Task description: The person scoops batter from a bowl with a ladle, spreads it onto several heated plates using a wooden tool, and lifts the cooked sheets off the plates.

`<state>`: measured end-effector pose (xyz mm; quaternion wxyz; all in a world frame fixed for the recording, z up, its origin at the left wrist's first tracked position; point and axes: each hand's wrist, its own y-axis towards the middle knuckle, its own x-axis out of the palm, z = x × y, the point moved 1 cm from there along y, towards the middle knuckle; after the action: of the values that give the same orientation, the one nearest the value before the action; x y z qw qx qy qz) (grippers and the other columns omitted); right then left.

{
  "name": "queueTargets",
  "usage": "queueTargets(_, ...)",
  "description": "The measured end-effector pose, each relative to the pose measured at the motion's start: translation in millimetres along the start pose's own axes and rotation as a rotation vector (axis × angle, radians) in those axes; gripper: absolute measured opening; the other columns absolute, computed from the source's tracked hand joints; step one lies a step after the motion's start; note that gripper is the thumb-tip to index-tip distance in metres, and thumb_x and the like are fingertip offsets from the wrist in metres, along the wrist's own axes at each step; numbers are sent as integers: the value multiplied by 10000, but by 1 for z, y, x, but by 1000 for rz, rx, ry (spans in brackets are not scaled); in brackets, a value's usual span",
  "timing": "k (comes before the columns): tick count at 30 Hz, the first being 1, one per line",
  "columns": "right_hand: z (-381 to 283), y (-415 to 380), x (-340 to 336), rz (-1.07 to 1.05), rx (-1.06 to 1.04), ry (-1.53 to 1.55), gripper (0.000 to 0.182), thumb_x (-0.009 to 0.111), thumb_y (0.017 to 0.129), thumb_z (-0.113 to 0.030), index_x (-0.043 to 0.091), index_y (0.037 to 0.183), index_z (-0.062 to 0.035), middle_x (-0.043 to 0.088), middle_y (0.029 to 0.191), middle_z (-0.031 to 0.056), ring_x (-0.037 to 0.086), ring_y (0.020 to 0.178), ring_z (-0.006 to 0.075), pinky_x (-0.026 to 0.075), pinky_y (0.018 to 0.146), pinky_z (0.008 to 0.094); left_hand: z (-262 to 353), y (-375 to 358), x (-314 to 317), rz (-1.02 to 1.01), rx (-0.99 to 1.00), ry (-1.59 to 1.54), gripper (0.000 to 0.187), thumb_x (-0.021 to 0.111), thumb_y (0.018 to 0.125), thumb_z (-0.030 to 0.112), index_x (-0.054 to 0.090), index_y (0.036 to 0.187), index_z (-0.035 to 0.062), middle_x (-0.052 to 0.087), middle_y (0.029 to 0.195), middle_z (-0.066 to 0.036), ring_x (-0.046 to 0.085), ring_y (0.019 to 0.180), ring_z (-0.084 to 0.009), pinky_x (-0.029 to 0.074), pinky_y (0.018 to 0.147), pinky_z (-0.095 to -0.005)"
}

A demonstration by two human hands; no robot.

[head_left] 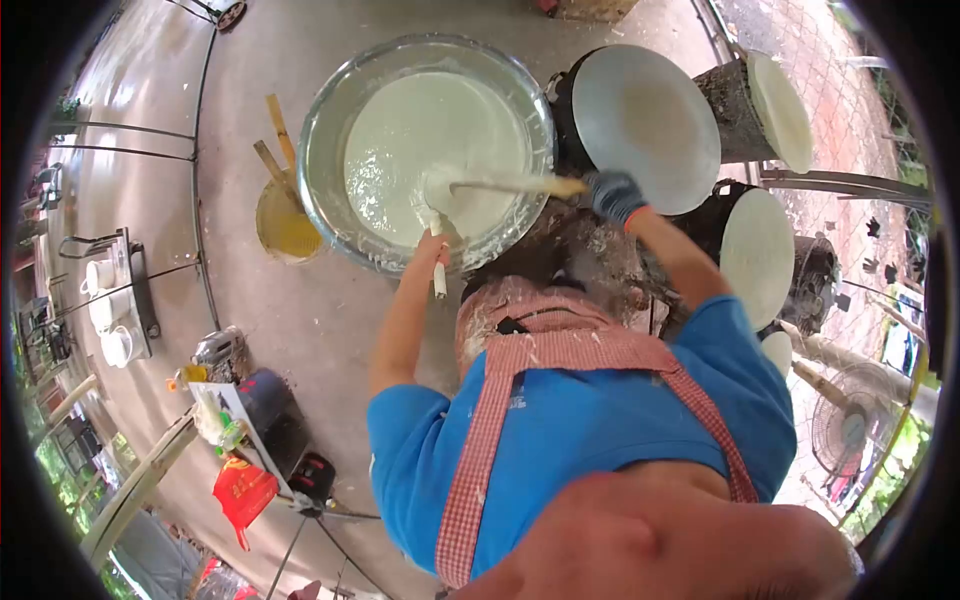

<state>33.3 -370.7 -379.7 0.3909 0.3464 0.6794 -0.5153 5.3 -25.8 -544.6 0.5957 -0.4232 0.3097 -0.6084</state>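
Note:
A wide metal basin holds white, milky liquid. Over its near rim, my left hand is closed round a short pale stick, whose upper end reaches to the liquid. My right hand, in a dark grey glove, grips a long wooden handle just right of the basin. The handle runs left over the liquid to a curved end near the top of the pale stick; whether the two touch is unclear.
Round, pale-topped pans stand at the right, more below them. Left of the basin is a yellow bucket with wooden sticks. White cups sit on a rack at far left. A fan stands lower right.

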Motion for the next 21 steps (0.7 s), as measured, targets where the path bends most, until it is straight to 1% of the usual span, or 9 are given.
queueTargets(1, 6, 0, 40, 74, -24, 5, 372, 505, 747, -429, 594, 834, -78, 595, 775, 163, 576, 714, 310, 438, 646, 417, 9, -2, 6, -120, -75, -167, 121, 463, 790, 87, 364, 724, 63, 323, 481, 10, 305, 331, -75, 256, 274, -246)
queueTargets(2, -6, -12, 40, 81, -26, 1, 372, 505, 747, -429, 594, 834, -78, 595, 775, 163, 576, 714, 310, 438, 646, 417, 15, -6, 8, -251, -320, -473, 202, 471, 811, 121, 334, 669, 78, 306, 476, 23, 286, 330, -61, 248, 273, -219)
queueTargets(4, -35, -45, 28, -39, 143, 82, 399, 520, 736, -445, 596, 880, -81, 595, 813, 167, 573, 727, 315, 438, 654, 411, 36, -39, 19, -344, -434, -693, 234, 473, 821, 143, 317, 656, 88, 301, 474, 28, 275, 330, -54, 241, 274, -205)
queueTargets(6, -37, -73, 17, 54, 132, 100, 407, 523, 736, -447, 596, 901, -83, 594, 809, 171, 571, 726, 321, 438, 650, 408, 67, -100, 30, -478, -548, -960, 287, 484, 838, 188, 305, 631, 101, 297, 489, 34, 250, 344, -38, 216, 278, -171)
queueTargets(8, -42, -96, -7, 311, 83, 144, 431, 528, 739, -451, 594, 939, -76, 597, 785, 166, 569, 715, 328, 441, 639, 400, 99, -156, 36, -552, -325, -927, 279, 478, 846, 160, 310, 630, 107, 288, 517, 32, 250, 364, -35, 205, 278, -159)
queueTargets(11, -35, -97, -44, 449, 55, 108, 446, 497, 763, -435, 538, 1052, -98, 601, 842, 138, 575, 741, 311, 442, 676, 390, 151, -257, 51, -555, 209, -613, 164, 485, 849, 141, 355, 756, 104, 267, 540, 27, 248, 382, -19, 192, 279, -130)
queueTargets(15, -35, -96, -130, 765, -93, 200, 412, 521, 759, -407, 554, 1030, -99, 604, 841, 131, 577, 745, 304, 446, 675, 379, 207, -381, 68, -432, 582, -395, 119, 494, 843, 145, 376, 841, 137, 273, 540, 45, 236, 365, -14, 165, 256, -137)
queueTargets(17, -33, -88, -167, 1121, -159, 120, 379, 557, 743, -384, 574, 993, -100, 605, 823, 127, 578, 713, 296, 452, 641, 374, 227, -428, 68, -432, 759, -252, 108, 492, 842, 146, 400, 896, 164, 289, 542, 54, 233, 356, -9, 155, 250, -134)
queueTargets(21, -47, -95, -237, 1354, -171, 120, 329, 592, 731, -343, 594, 958, -105, 607, 801, 117, 581, 679, 277, 459, 603, 364, 263, -497, 61, -346, 1144, 41, 156, 467, 851, 145, 401, 986, 186, 295, 524, 48, 234, 345, -11, 161, 251, -141)
